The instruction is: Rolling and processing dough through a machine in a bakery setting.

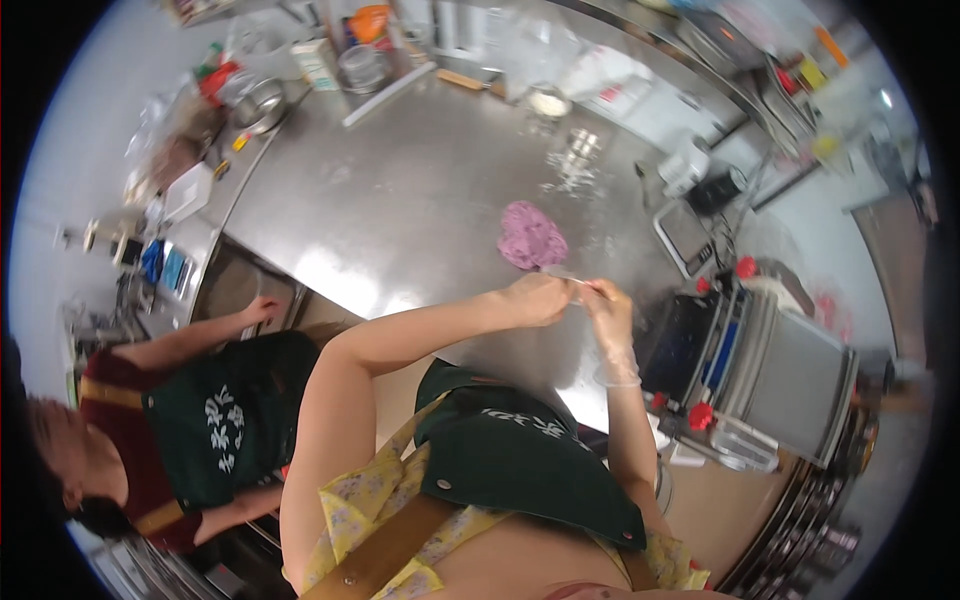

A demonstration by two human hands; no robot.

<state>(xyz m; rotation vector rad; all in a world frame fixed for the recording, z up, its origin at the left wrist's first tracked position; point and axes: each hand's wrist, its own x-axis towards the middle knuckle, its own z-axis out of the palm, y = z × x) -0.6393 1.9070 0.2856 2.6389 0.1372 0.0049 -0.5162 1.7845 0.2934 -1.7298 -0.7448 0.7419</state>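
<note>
My left hand (540, 299) is closed in front of my body, over the near part of the steel table. Right beside it, my right hand (608, 308) pinches with its fingertips, and a clear plastic glove (617, 372) shows loosely around that wrist. Between the two hands is a bit of thin, clear plastic film (562, 271); its full shape is blurred and partly hidden by the fingers. Just beyond my hands a rough lump of pink-purple dough (531, 236) lies on the steel table (400, 180), touched by neither hand.
Farther back stand a metal cup (582, 147) with white powder around it and a small bowl (548, 103). To the right are a scale (686, 236) and a machine with red knobs (745, 360). At left stands a co-worker in a green apron (225, 425), near a metal bowl (261, 104).
</note>
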